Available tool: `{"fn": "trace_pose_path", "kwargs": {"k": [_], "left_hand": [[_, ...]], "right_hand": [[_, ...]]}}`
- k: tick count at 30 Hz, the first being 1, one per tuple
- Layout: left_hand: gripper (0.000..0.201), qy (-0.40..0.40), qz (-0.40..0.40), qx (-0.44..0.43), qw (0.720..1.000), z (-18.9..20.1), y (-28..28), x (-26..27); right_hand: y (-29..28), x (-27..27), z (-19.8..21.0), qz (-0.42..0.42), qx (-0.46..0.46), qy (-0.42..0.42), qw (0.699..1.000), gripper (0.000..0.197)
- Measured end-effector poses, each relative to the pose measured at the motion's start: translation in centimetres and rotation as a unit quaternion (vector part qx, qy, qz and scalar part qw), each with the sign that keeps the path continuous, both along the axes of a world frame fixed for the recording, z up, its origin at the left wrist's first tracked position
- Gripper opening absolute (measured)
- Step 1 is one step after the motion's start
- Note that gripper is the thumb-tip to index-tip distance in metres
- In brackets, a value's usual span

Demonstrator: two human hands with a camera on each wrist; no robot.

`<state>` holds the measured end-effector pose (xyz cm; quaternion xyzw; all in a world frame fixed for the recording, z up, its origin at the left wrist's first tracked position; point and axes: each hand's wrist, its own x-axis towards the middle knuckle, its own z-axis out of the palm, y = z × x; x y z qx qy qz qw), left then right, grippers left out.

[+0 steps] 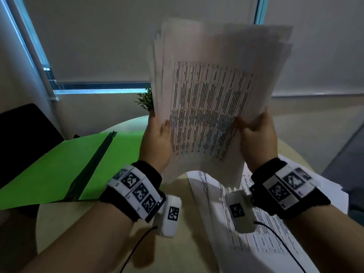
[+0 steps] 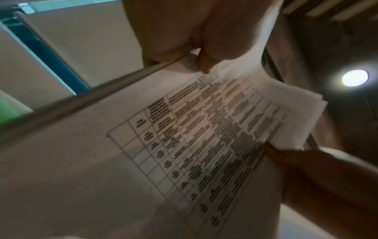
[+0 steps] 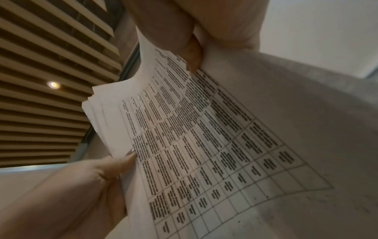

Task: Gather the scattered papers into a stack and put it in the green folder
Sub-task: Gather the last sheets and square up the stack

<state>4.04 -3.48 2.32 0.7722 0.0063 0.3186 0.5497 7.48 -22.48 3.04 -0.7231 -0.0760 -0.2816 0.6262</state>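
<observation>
Both hands hold 1 sheaf of papers (image 1: pixel 212 99) upright above the table (image 1: pixel 65 219). Left hand (image 1: pixel 157 140) grips the sheaf's lower left edge, thumb on the printed front sheet and fingers curled behind it; in the left wrist view the thumb presses the front sheet near its edge. Right hand (image 1: pixel 256 138) grips the lower right edge the same way, thumb on the front and fingers hidden behind the paper. The sheets are fanned unevenly at the top, their edges not aligned. More printed papers on the table (image 1: pixel 246 243) lie flat below the right wrist, apart from the raised sheaf. Green folder (image 1: pixel 59 166) lies open on the table to the left of the left hand, not touching the sheaf.
</observation>
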Motion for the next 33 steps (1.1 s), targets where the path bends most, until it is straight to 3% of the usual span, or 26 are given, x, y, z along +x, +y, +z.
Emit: {"fn": "trace_pose_path", "kwargs": {"k": [4,8,11,14,16,18,22,25,27,29,31,33], "left_hand": [[0.036,0.02,-0.005,-0.001,1.0,-1.7,-0.3,-0.3],[0.042,0.013,-0.017,-0.024,0.999,-0.9,0.3,-0.1],[0.043,0.008,-0.008,-0.024,1.0,0.1,0.9,0.5],[0.039,0.005,-0.014,-0.052,0.999,0.3,1.3,1.1],[0.038,0.004,-0.015,-0.072,0.997,0.1,1.5,1.4],[0.035,0.003,-0.015,-0.086,0.996,-0.2,1.8,1.7],[0.027,0.015,-0.024,-0.115,0.993,-0.8,2.5,2.4],[0.021,0.041,-0.019,-0.109,0.993,-1.4,2.6,2.7],[0.03,0.045,-0.011,-0.094,0.995,-1.5,2.5,2.8],[0.028,0.047,-0.012,-0.093,0.995,-1.4,2.6,3.0],[0.023,0.059,-0.012,-0.094,0.994,-1.4,2.8,3.1],[0.025,0.074,-0.018,-0.088,0.993,-2.0,2.6,3.0]], "right_hand": [[0.4,-0.6,-1.3,0.038,-0.008,0.025,0.999,0.032],[0.1,-0.4,-0.6,0.048,0.005,0.02,0.999,0.034],[-0.1,-0.2,0.6,0.054,0.002,-0.005,0.999,0.049],[-0.5,0.0,2.7,0.047,-0.039,-0.084,0.995,0.08],[-0.7,0.1,4.3,0.047,-0.093,-0.148,0.983,0.09],[-0.8,0.6,5.7,0.044,-0.16,-0.175,0.97,0.086],[-0.7,1.4,6.7,-0.009,-0.258,-0.127,0.958,0.054],[-0.7,1.8,6.4,-0.019,-0.212,-0.131,0.968,0.058],[-0.9,1.8,6.1,0.026,-0.124,-0.134,0.983,0.075],[-1.1,2.1,4.7,0.085,-0.01,-0.087,0.993,0.084],[-1.1,2.4,1.9,0.128,0.038,0.007,0.991,0.072],[-1.1,2.8,-1.7,0.144,0.022,0.09,0.985,0.049]]}}
